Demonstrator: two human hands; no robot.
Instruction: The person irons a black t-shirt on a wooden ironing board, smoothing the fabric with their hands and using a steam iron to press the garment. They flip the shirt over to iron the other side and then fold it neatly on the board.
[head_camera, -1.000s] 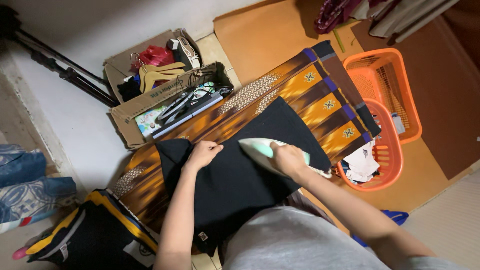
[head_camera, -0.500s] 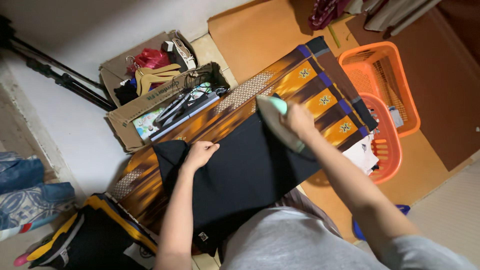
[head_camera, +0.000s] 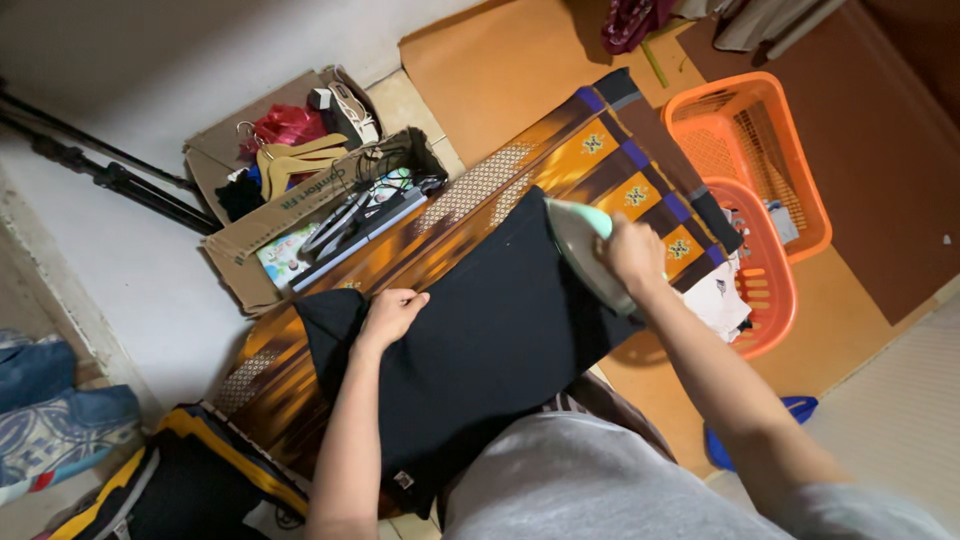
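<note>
A black garment (head_camera: 480, 340) lies spread over an orange and brown patterned cloth (head_camera: 560, 165) on the floor. My right hand (head_camera: 632, 252) grips the handle of a pale green iron (head_camera: 578, 240), which rests on the garment's far right edge. My left hand (head_camera: 390, 312) presses flat on the garment near its left side, fingers together, holding the fabric down. Part of the garment hangs toward me over my lap.
A cardboard box (head_camera: 300, 195) with wooden hangers, cables and a red bag stands at the back left. Two orange laundry baskets (head_camera: 770, 150) with white clothes sit at the right. Folded clothes (head_camera: 60, 420) and a black and yellow bag (head_camera: 190, 490) lie at the left. A dark tripod leg (head_camera: 110, 175) crosses the floor.
My right hand swept the iron from the middle of the garment out to its far right edge, then drew it slightly back toward me. My left hand stayed pressed in place.
</note>
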